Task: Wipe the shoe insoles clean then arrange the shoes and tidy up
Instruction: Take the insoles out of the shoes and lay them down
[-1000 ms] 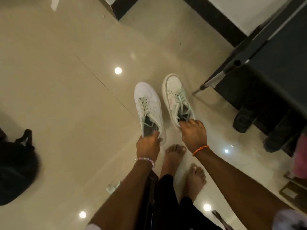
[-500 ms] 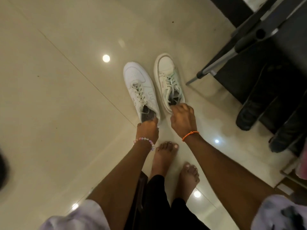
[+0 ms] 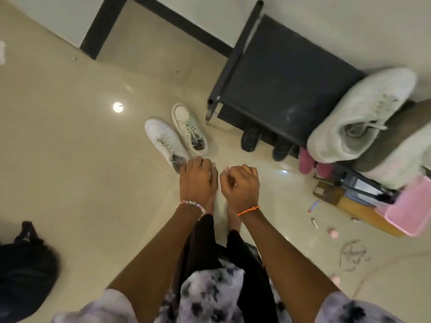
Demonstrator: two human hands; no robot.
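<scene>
Head view looks down on a glossy beige tiled floor [image 3: 70, 141], where a pair of white lace-up leather-look sneakers stands side by side just above the centre of the frame: the left white sneaker [image 3: 163, 138] and the right white sneaker [image 3: 187, 127], toes toward the upper left, heel openings toward the person. Below them hang both hands. The left hand [image 3: 198, 180], with a beaded bracelet at the wrist, has loosely curled fingers and grasps nothing; it overlaps the heel of the left white sneaker in the picture, though I cannot tell whether it touches it. The right hand [image 3: 240, 183], with an orange thread at the wrist, is likewise loosely curled and empty, apart from both shoes.

To the right, a dark metal shoe rack [image 3: 279, 73] carries another pale grey-white sneaker [image 3: 363, 115] on its top at the right edge, and dark shoes [image 3: 250, 138] sit beneath it. A black bag [image 3: 25, 276] lies at the lower left.

These sneakers look light and fairly stiff in the sole, with softer uppers and loose laces that could snag. The smooth sides may slip, so the heel collar, pinched with a thumb inside, seems the surest hold. On such polished tile they would probably slide easily if nudged.
</scene>
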